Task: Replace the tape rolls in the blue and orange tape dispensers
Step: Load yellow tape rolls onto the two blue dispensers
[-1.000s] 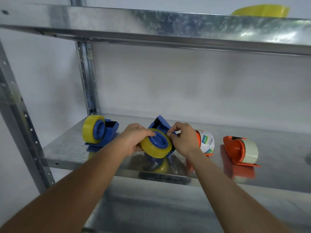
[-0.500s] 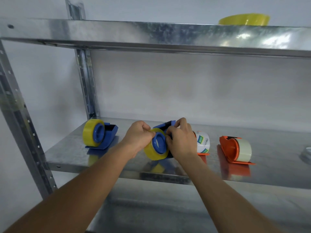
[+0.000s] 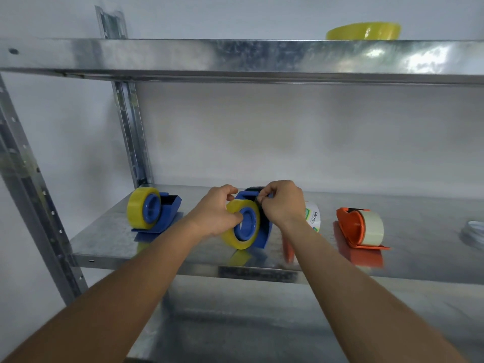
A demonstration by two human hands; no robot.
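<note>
On the middle metal shelf (image 3: 112, 244) a blue tape dispenser (image 3: 263, 235) stands upright with a yellow tape roll (image 3: 235, 238) on its blue hub. My left hand (image 3: 213, 213) grips the roll from the left, thumb over its top edge. My right hand (image 3: 284, 204) pinches something small at the dispenser's top, by the cutter; what it pinches is hidden. A second blue dispenser (image 3: 163, 214) with a yellow roll stands at the left. An orange dispenser (image 3: 351, 229) with a pale roll (image 3: 373, 227) stands at the right. A white labelled roll (image 3: 313, 218) peeks out behind my right wrist.
A large yellow tape roll (image 3: 364, 31) lies on the upper shelf (image 3: 183, 57). A clear ring-shaped object (image 3: 472, 233) sits at the far right edge. Perforated steel uprights (image 3: 131, 137) stand at the left, and a lower shelf (image 3: 235, 323) runs beneath.
The dispenser has gone from tilted in my hands to standing upright on the shelf. My right hand rose to the cutter end; my left hand stays on the roll.
</note>
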